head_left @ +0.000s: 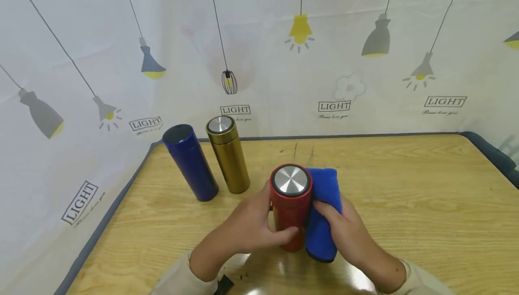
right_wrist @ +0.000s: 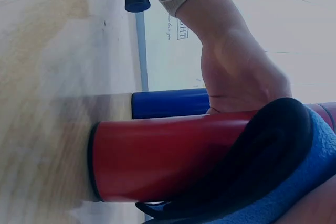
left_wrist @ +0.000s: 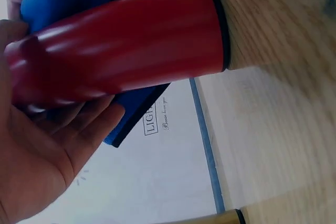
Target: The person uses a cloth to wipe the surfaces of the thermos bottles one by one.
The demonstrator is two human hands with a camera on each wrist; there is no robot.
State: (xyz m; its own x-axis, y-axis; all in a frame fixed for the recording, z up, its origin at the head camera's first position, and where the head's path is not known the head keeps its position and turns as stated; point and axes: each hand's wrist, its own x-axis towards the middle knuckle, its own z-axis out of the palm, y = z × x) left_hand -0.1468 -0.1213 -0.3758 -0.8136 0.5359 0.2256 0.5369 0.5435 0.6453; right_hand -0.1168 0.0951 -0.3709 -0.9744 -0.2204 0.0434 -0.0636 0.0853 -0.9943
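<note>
A red thermos bottle (head_left: 287, 216) with a shiny steel lid top stands in front of me, its black-ringed base down at the tabletop. My left hand (head_left: 253, 225) grips it from the left, thumb across the near side; in the left wrist view its fingers curve behind the bottle (left_wrist: 131, 40). On the other side, my right hand (head_left: 350, 229) holds a folded blue cloth (head_left: 322, 241) with black edging, thumb over it. The right wrist view has the cloth (right_wrist: 320, 150) lying along the bottle's red wall (right_wrist: 157, 156), partly covering it.
At the back left of the wooden table (head_left: 405, 187) stand a blue bottle (head_left: 192, 166) and a gold bottle (head_left: 230, 160), side by side. Behind the table rises a pale curtain (head_left: 267, 70) printed with lamps. A small black object (head_left: 224, 284) shows beside the left sleeve.
</note>
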